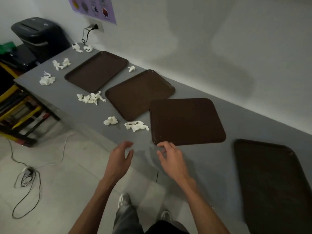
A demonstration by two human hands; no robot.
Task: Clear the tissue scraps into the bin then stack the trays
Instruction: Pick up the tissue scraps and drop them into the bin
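Several dark brown trays lie in a row on the grey table (194,166): a far one (97,71), a second (140,94), a third (186,121) and a near one (270,183) at the right. White tissue scraps are scattered on the table's left side, among them a crumpled piece (136,126) and a small wad (110,120) close to the third tray, and a cluster (91,98). My left hand (119,159) hovers open over the table's front edge. My right hand (170,156) is open, fingertips at the third tray's near corner. A black bin (38,34) stands beyond the table's far end.
More tissue scraps (47,79) lie near the table's far left corner, and one (131,69) lies between the two far trays. A yellow-and-black rack (15,112) stands left of the table. Cables (27,174) trail over the floor. The wall runs along the table's back.
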